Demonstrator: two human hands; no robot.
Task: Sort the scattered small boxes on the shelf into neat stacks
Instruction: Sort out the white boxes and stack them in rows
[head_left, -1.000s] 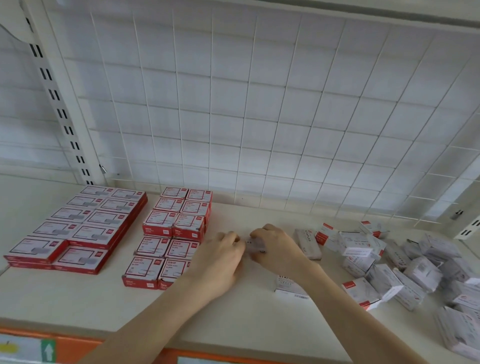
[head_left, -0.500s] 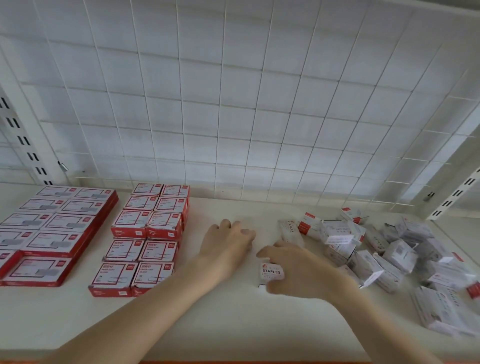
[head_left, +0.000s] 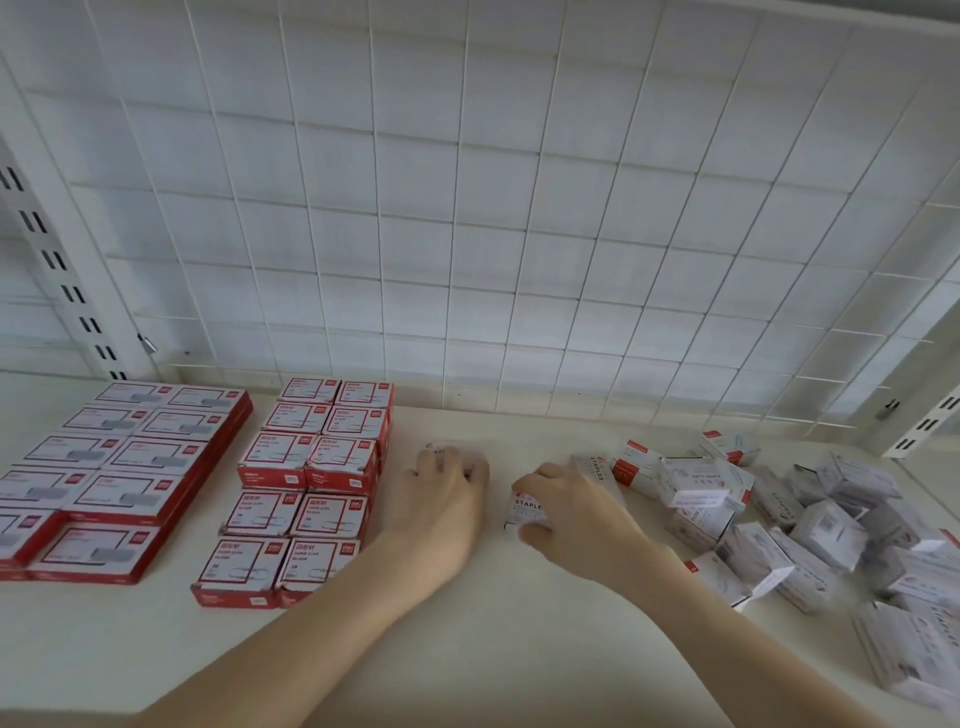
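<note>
Fingers and thumb of the right hand (head_left: 576, 514) are pinching a small white cardboard staples box (head_left: 525, 512) on the pale shelf board (head_left: 467, 649), between the neat red-and-white paper-clip box stacks (head_left: 311, 467) and the scattered pile of white boxes (head_left: 779, 525). To my eye it is needing to go down label-up, edges flush with its neighbour. The left hand (head_left: 447, 483) is curving over another white box (head_left: 435, 450) and hiding most of it; whether it is gripping or only resting, I cannot tell. Boxes at the far right are blurring and getting cut off.
</note>
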